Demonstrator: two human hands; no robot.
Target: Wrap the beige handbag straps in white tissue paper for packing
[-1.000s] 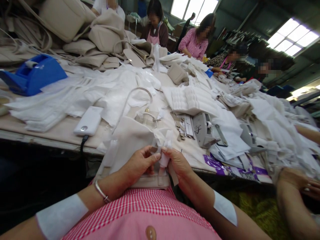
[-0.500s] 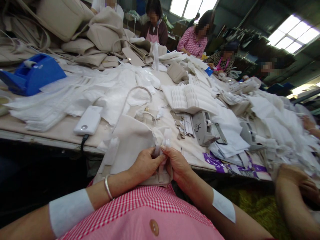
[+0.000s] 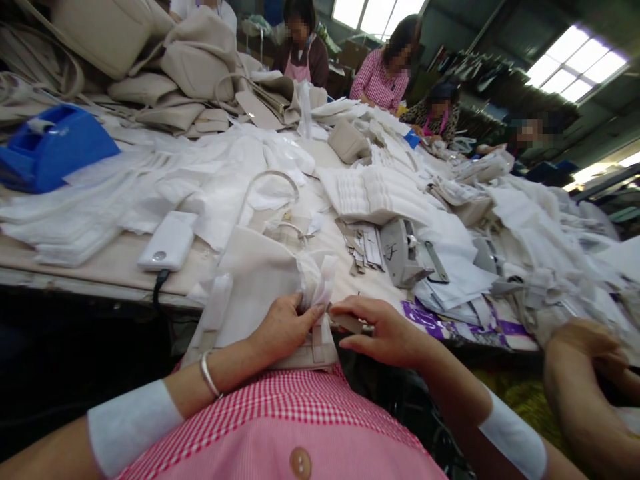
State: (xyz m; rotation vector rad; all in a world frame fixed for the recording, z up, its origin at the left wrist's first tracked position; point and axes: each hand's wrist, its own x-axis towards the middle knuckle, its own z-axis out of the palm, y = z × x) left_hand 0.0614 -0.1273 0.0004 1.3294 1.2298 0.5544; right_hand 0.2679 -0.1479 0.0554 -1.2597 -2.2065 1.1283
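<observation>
A beige handbag (image 3: 260, 267) lies against the table edge in front of me, its strap (image 3: 270, 175) looping up over the table. White wrapping (image 3: 319, 275) is bunched along its right side. My left hand (image 3: 285, 327) is closed at that side, thumb and fingers pinching the wrapped part. My right hand (image 3: 385, 330) is just right of the bag, with thumb and forefinger apart and the forefinger's tip close to the bag's edge. A small beige-grey patch shows between those fingers; I cannot tell what it is.
A white power bank (image 3: 169, 241) with a cable lies left of the bag. A blue tape dispenser (image 3: 55, 150) stands farther left, a grey tape dispenser (image 3: 403, 253) to the right. Beige bags (image 3: 197, 67) are heaped behind. A co-worker's arm (image 3: 580, 373) is at far right.
My right hand has come away from the wrapping to the right and its fingers have spread. My left hand stays at the bag's side. The whole view has shifted slightly.
</observation>
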